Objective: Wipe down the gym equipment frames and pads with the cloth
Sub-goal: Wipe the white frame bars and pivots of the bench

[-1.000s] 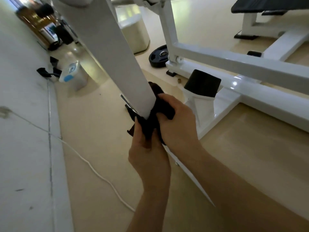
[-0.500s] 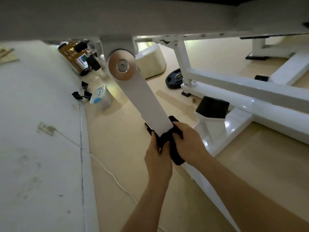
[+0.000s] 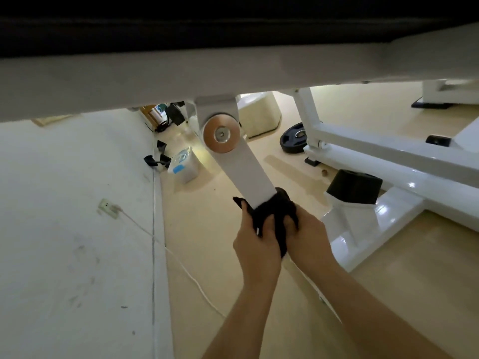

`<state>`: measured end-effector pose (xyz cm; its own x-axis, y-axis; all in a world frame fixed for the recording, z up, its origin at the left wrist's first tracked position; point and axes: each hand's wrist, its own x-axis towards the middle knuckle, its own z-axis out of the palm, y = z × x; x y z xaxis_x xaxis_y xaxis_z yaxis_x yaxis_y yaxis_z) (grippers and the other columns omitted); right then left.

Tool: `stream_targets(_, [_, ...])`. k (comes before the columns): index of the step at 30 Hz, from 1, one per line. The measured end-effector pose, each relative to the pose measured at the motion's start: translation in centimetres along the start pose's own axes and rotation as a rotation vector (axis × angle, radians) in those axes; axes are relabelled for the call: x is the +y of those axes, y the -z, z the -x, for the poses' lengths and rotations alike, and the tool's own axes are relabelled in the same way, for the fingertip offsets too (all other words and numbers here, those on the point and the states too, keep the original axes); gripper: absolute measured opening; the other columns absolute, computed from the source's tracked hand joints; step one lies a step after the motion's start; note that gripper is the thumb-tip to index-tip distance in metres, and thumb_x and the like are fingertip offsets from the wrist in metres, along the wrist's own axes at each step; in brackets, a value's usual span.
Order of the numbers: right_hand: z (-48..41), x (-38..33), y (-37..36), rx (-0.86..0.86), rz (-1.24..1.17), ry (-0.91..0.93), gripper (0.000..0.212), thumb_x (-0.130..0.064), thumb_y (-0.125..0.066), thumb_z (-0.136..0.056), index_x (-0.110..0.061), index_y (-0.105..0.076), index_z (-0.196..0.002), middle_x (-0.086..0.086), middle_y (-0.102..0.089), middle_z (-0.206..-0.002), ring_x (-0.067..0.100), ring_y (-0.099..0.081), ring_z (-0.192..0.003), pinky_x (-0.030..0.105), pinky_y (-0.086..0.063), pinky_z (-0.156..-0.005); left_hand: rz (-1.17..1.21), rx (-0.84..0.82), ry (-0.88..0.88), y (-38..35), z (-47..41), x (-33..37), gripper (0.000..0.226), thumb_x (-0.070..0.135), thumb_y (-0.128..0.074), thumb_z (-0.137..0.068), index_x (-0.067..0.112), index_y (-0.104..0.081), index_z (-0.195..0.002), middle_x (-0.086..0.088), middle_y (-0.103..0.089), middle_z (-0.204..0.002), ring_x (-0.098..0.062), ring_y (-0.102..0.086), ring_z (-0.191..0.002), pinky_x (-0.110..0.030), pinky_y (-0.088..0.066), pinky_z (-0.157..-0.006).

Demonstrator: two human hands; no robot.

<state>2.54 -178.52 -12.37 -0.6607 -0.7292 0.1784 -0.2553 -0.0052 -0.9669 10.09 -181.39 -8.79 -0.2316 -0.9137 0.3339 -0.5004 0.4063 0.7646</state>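
Two hands meet around a black cloth [image 3: 274,211] at the lower end of a white metal bar [image 3: 248,174]. The left hand [image 3: 255,244] grips the cloth from the left side of the bar, fingers curled into the fabric. The right hand [image 3: 308,237] grips it from the right, fingers bunched into the folds. The cloth wraps the bar's lower end and hides it.

The bar slopes up and away to a round metal disc [image 3: 221,134] with a bolt in its middle, set under a long pale beam [image 3: 181,81] that crosses the whole view. Above the beam lies a dark pad [image 3: 233,27].

To the right, a white frame [image 3: 388,156] runs along the floor [image 3: 207,255], with a black rubber block [image 3: 353,186] on a white post near the hands. A black weight plate [image 3: 294,137] sits on the floor by the frame's upright, near a cream stool [image 3: 260,114].

On the left stands a white wall [image 3: 72,229] with a socket [image 3: 107,208], from which a white cable [image 3: 181,265] runs down onto the floor. A plastic box [image 3: 182,164] with a blue label sits near the wall's foot.
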Motion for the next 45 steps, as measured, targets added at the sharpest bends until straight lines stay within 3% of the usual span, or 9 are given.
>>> stream_targets(3, [-0.5, -3.6, 0.1, 0.023, -0.077, 0.126, 0.036, -0.015, -0.039, -0.097, -0.021, -0.05, -0.131, -0.002, -0.063, -0.114, 0.019, -0.06, -0.106, 0.017, -0.042, -0.078, -0.038, 0.056, -0.069, 1.4, -0.7, 1.5, 0.021, 0.018, -0.055, -0.094, 0.022, -0.065, -0.111, 0.019, -0.065, -0.078, 0.0, -0.064, -0.075, -0.015, -0.043, -0.062])
stream_targets(6, [-2.2, -10.1, 0.5, 0.047, -0.238, 0.36, 0.053, -0.033, -0.033, -0.095, -0.016, -0.036, -0.146, 0.001, -0.049, -0.142, 0.015, -0.049, -0.125, 0.019, -0.038, -0.098, 0.053, 0.278, -0.262, 4.4, -3.2, 6.4, 0.04, 0.01, -0.051, -0.093, 0.021, -0.059, -0.131, 0.025, -0.064, -0.088, 0.015, -0.059, -0.078, -0.006, -0.044, -0.069])
stream_targets(14, [-0.8, -3.1, -0.6, 0.155, -0.184, 0.216, 0.026, -0.029, -0.041, -0.101, -0.021, -0.061, -0.114, -0.005, -0.065, -0.089, 0.013, -0.059, -0.077, 0.027, -0.043, -0.066, 0.052, 0.268, -0.249, 1.0, -2.2, 4.7, 0.071, 0.009, -0.049, -0.093, 0.029, -0.018, -0.153, 0.032, -0.055, -0.106, 0.019, -0.054, -0.083, 0.004, -0.036, -0.074])
stream_targets(19, [1.0, 3.2, -1.2, 0.11, 0.149, 0.084, 0.03, -0.038, -0.033, -0.098, -0.028, -0.06, -0.107, -0.012, -0.062, -0.098, 0.021, -0.054, -0.102, 0.042, -0.049, -0.078, 0.031, 0.099, -0.075, -2.0, 0.7, -0.6, 0.071, 0.008, -0.05, -0.094, 0.03, -0.018, -0.153, 0.013, -0.061, -0.114, 0.004, -0.053, -0.084, 0.007, -0.033, -0.07])
stream_targets(24, [1.3, 4.7, 0.5, -0.02, 0.32, -0.01, 0.017, -0.022, -0.046, -0.098, -0.015, -0.06, -0.105, -0.002, -0.045, -0.103, 0.015, -0.05, -0.089, 0.012, -0.039, -0.075, 0.053, -0.027, 0.065, -4.4, 3.0, -4.8, 0.07, 0.015, -0.055, -0.094, 0.033, -0.021, -0.152, 0.0, -0.07, -0.108, -0.013, -0.062, -0.08, -0.012, -0.043, -0.065])
stream_targets(31, [3.0, 7.8, 0.4, -0.216, 0.568, -0.322, 0.031, -0.011, -0.039, -0.099, -0.014, -0.048, -0.07, -0.001, -0.048, -0.072, 0.016, -0.049, -0.07, 0.016, -0.035, -0.062, -0.014, -0.032, -0.098, -2.2, 4.5, -5.6, 0.052, 0.013, -0.058, -0.093, 0.022, -0.047, -0.143, 0.008, -0.068, -0.1, -0.011, -0.065, -0.08, -0.009, -0.045, -0.069])
stream_targets(34, [1.8, 6.7, 0.7, -0.009, 0.234, -0.396, 0.03, -0.011, -0.045, -0.097, -0.016, -0.056, -0.07, 0.001, -0.056, -0.07, 0.023, -0.056, -0.074, 0.037, -0.051, -0.077, -0.143, -0.002, -0.384, -1.5, 4.8, -6.2, 0.031, 0.009, -0.059, -0.089, 0.005, -0.067, -0.119, -0.013, -0.064, -0.123, -0.028, -0.07, -0.095, -0.029, -0.052, -0.081])
stream_targets(38, [-1.3, 4.1, 3.2, 0.188, 0.341, -0.021, 0.024, -0.015, -0.049, -0.097, -0.014, -0.064, -0.116, 0.002, -0.056, -0.106, 0.015, -0.055, -0.089, 0.024, -0.049, -0.082, -0.211, -0.001, -0.507, -2.7, 4.7, -7.2, 0.04, -0.004, -0.059, -0.081, -0.006, -0.061, -0.121, -0.03, -0.051, -0.129, -0.037, -0.065, -0.1, -0.039, -0.058, -0.075])
stream_targets(45, [-4.5, 10.8, 3.4, -0.08, 0.942, 0.376, 0.035, -0.025, -0.064, -0.089, -0.019, -0.06, -0.123, 0.005, -0.057, -0.111, 0.02, -0.055, -0.097, 0.034, -0.055, -0.078, -0.457, -0.223, -0.748, -5.8, 5.8, -6.6, 0.047, -0.002, -0.038, -0.089, -0.004, -0.048, -0.135, -0.024, -0.044, -0.141, -0.036, -0.048, -0.129, -0.04, -0.043, -0.1])
